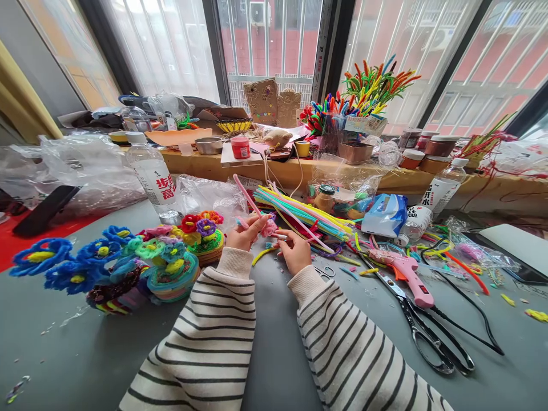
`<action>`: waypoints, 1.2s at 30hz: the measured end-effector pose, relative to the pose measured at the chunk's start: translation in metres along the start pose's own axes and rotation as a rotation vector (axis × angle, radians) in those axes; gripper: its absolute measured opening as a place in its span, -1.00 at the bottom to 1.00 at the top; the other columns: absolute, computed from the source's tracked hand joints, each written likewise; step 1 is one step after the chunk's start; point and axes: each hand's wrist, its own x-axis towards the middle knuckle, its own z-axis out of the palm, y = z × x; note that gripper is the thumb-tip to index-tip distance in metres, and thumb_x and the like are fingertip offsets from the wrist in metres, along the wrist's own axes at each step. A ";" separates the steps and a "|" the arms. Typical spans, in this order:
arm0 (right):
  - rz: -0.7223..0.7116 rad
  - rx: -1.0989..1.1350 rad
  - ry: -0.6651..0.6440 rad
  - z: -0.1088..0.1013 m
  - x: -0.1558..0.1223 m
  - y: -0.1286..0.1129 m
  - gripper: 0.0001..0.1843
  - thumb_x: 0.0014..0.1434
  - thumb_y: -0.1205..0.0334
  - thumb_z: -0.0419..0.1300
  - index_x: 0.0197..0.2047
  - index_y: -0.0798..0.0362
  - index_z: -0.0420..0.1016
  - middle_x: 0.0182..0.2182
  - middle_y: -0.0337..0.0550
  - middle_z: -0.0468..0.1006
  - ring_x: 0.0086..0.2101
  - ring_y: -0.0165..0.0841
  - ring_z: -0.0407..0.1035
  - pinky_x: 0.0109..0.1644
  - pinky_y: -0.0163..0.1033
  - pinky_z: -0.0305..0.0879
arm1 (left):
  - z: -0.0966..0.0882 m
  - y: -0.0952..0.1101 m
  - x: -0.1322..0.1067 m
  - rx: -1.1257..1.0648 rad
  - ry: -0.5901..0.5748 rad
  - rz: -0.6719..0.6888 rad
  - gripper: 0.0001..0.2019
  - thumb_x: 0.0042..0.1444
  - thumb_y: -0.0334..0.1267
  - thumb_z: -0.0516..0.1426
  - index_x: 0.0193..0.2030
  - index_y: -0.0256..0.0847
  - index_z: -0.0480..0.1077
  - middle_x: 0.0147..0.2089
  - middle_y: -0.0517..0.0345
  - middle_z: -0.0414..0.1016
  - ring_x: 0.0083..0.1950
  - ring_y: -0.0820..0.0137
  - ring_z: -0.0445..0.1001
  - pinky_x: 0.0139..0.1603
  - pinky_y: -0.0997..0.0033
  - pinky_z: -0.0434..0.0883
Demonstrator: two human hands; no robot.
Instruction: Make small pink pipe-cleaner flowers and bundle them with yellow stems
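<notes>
Pink fuzzy piece [269, 226] sits up off the gray table [274, 354], between the 2 hands, a bit of purple showing at its top. Left hand [244, 233] has it pinched, thumb and fingertips closed at its left edge. Right hand [295, 251] is narrow, fingertips bunched at a thin pale strand [280, 236] just beside the piece; can't tell if it's gripped or only touched. Step looks like shaping or winding the piece. To do it well, I'd anchor with the left, turn with the right in small even twists, pinch close to the core so loops don't slip, and tuck any wire end inward. Don't crush the pile. Beyond the hands: loose pipe cleaners [303, 211] behind, small scissors [327, 272] near the right wrist, pink glue gun [405, 274] and big scissors [422, 337] to the right, blue flowers [77, 257] to the left. Hard to read: fingers cover much of the piece, so petal count and joins are unclear. Can't tell whether the long pink stem [246, 193] connects to it. Small scissors' blades are hidden. Tablet [514, 271] is cut off at the right edge.
</notes>
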 end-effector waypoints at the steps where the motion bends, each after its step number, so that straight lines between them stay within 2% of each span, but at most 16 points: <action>1: -0.027 -0.004 -0.011 0.000 0.000 0.000 -0.72 -0.04 0.42 0.00 -0.24 0.08 0.40 -0.33 -0.17 0.46 -0.38 -0.39 0.37 -0.36 -0.30 0.33 | 0.000 -0.001 -0.001 0.030 -0.003 0.013 -0.77 -0.41 -0.30 0.25 -0.49 -0.32 0.46 -0.65 0.23 0.36 -0.64 0.59 0.25 -0.67 0.58 0.18; 3: -0.105 -0.062 -0.042 0.000 0.000 0.000 -0.71 -0.11 0.48 0.05 -0.32 0.05 0.47 -0.27 -0.17 0.45 -0.25 -0.33 0.30 -0.16 -0.22 0.25 | 0.002 -0.001 -0.003 0.086 -0.023 0.052 -0.78 -0.39 -0.28 0.24 -0.48 -0.29 0.47 -0.56 0.17 0.43 -0.54 0.52 0.34 -0.57 0.55 0.27; 5: -0.206 -0.206 -0.085 0.001 0.000 0.000 -0.64 -0.16 0.54 0.06 -0.31 0.03 0.49 -0.24 -0.13 0.43 -0.17 -0.27 0.21 -0.04 -0.16 0.14 | 0.004 -0.001 -0.006 0.118 -0.063 0.088 -0.81 -0.38 -0.28 0.23 -0.50 -0.26 0.47 -0.49 0.15 0.47 -0.45 0.48 0.38 -0.46 0.53 0.32; 8: -0.308 -0.412 -0.079 -0.001 -0.001 0.000 -0.50 -0.20 0.60 0.04 -0.17 0.06 0.44 -0.19 -0.07 0.40 -0.16 -0.24 0.15 -0.04 -0.15 0.10 | 0.007 0.000 -0.010 0.151 -0.123 0.128 -0.82 -0.37 -0.27 0.23 -0.52 -0.23 0.47 -0.43 0.14 0.50 -0.37 0.42 0.41 -0.32 0.48 0.34; 10: -0.294 -0.401 0.008 -0.007 -0.004 -0.002 -0.53 -0.18 0.59 0.02 -0.16 0.14 0.42 -0.22 -0.04 0.41 -0.19 -0.26 0.17 -0.06 -0.18 0.10 | 0.009 -0.002 -0.012 0.200 -0.153 0.156 -0.81 -0.36 -0.25 0.23 -0.50 -0.24 0.47 -0.40 0.11 0.51 -0.32 0.36 0.42 -0.26 0.42 0.34; 13: -0.190 -0.226 0.126 -0.026 -0.016 -0.005 -0.74 0.01 0.37 0.00 -0.25 0.20 0.43 -0.36 -0.04 0.43 -0.36 -0.35 0.25 -0.23 -0.26 0.19 | 0.010 -0.007 -0.012 0.258 -0.207 0.181 -0.75 -0.32 -0.23 0.22 -0.42 -0.27 0.47 -0.33 0.06 0.51 -0.25 0.28 0.42 -0.17 0.31 0.33; 15: -0.093 -0.074 0.043 -0.040 -0.027 -0.006 -0.66 0.09 0.15 -0.06 -0.39 0.15 0.47 -0.52 -0.12 0.43 -0.54 -0.44 0.22 -0.42 -0.33 0.18 | 0.011 -0.013 -0.012 0.260 -0.280 0.198 -0.72 -0.28 -0.22 0.19 -0.35 -0.27 0.46 -0.26 0.02 0.49 -0.18 0.25 0.40 -0.08 0.27 0.28; 17: 0.015 0.096 -0.117 -0.053 -0.038 -0.005 -0.52 0.09 0.00 -0.11 -0.51 0.15 0.48 -0.64 -0.16 0.39 -0.68 -0.53 0.10 -0.57 -0.37 0.09 | 0.013 -0.021 -0.013 0.268 -0.378 0.254 -0.72 -0.21 -0.22 0.15 -0.30 -0.27 0.45 -0.20 -0.01 0.46 -0.11 0.25 0.36 -0.03 0.27 0.24; 19: 0.102 0.274 -0.189 -0.061 -0.046 -0.004 -0.46 0.05 -0.10 -0.11 -0.51 0.17 0.48 -0.66 -0.17 0.39 -0.73 -0.58 0.02 -0.67 -0.40 -0.04 | 0.017 -0.027 -0.016 0.357 -0.428 0.364 -0.74 -0.15 -0.24 0.12 -0.27 -0.25 0.44 -0.16 -0.01 0.44 -0.06 0.27 0.32 -0.02 0.30 0.23; 21: 0.169 0.403 -0.190 -0.065 -0.050 -0.003 -0.48 -0.01 -0.13 -0.04 -0.46 0.17 0.48 -0.65 -0.18 0.38 -0.76 -0.60 -0.02 -0.71 -0.42 -0.13 | 0.021 -0.031 -0.022 0.481 -0.451 0.459 -0.75 -0.12 -0.28 0.09 -0.24 -0.23 0.42 -0.16 -0.01 0.42 -0.08 0.30 0.32 -0.04 0.30 0.24; 23: 0.202 0.456 -0.160 -0.065 -0.050 -0.003 -0.56 -0.08 -0.09 0.08 -0.43 0.17 0.46 -0.64 -0.21 0.39 -0.76 -0.61 -0.02 -0.72 -0.43 -0.16 | 0.025 -0.032 -0.029 0.560 -0.503 0.482 -0.75 -0.09 -0.30 0.07 -0.23 -0.23 0.42 -0.15 -0.03 0.40 -0.09 0.30 0.32 -0.05 0.28 0.23; 26: 0.187 0.445 -0.120 -0.063 -0.048 -0.003 -0.69 -0.14 0.05 0.18 -0.45 0.16 0.45 -0.61 -0.22 0.41 -0.74 -0.62 0.00 -0.71 -0.44 -0.13 | 0.029 -0.030 -0.037 0.529 -0.573 0.425 -0.77 -0.08 -0.30 0.06 -0.24 -0.23 0.42 -0.09 -0.02 0.38 -0.05 0.29 0.29 -0.01 0.28 0.20; 28: 0.172 0.429 -0.111 -0.063 -0.047 -0.003 -0.72 -0.12 0.08 0.17 -0.47 0.16 0.45 -0.61 -0.22 0.41 -0.73 -0.62 0.01 -0.70 -0.43 -0.11 | 0.031 -0.030 -0.039 0.435 -0.566 0.303 -0.81 -0.10 -0.30 0.09 -0.30 -0.23 0.43 -0.11 0.00 0.40 -0.04 0.30 0.30 0.00 0.32 0.20; 31: 0.156 0.408 -0.114 -0.064 -0.047 -0.003 -0.74 -0.10 0.10 0.16 -0.44 0.14 0.46 -0.60 -0.22 0.42 -0.72 -0.61 0.00 -0.69 -0.43 -0.09 | 0.033 -0.034 -0.038 0.196 -0.461 0.045 -0.84 -0.18 -0.30 0.16 -0.38 -0.23 0.38 -0.26 0.09 0.47 -0.15 0.35 0.40 -0.12 0.36 0.30; 33: 0.139 0.384 -0.124 -0.064 -0.047 -0.004 -0.74 -0.08 0.11 0.15 -0.42 0.14 0.47 -0.59 -0.22 0.41 -0.71 -0.60 0.00 -0.68 -0.43 -0.07 | 0.034 -0.038 -0.036 0.024 -0.403 -0.069 -0.80 -0.28 -0.31 0.21 -0.48 -0.24 0.28 -0.45 0.20 0.48 -0.28 0.37 0.45 -0.23 0.37 0.35; 36: 0.100 0.342 -0.148 -0.063 -0.048 -0.007 -0.76 -0.08 0.12 0.15 -0.46 0.14 0.47 -0.59 -0.22 0.39 -0.69 -0.59 0.03 -0.65 -0.43 -0.02 | 0.036 -0.043 -0.034 -0.056 -0.359 -0.175 -0.68 -0.39 -0.33 0.26 -0.49 -0.24 0.18 -0.60 0.29 0.43 -0.43 0.43 0.46 -0.34 0.42 0.36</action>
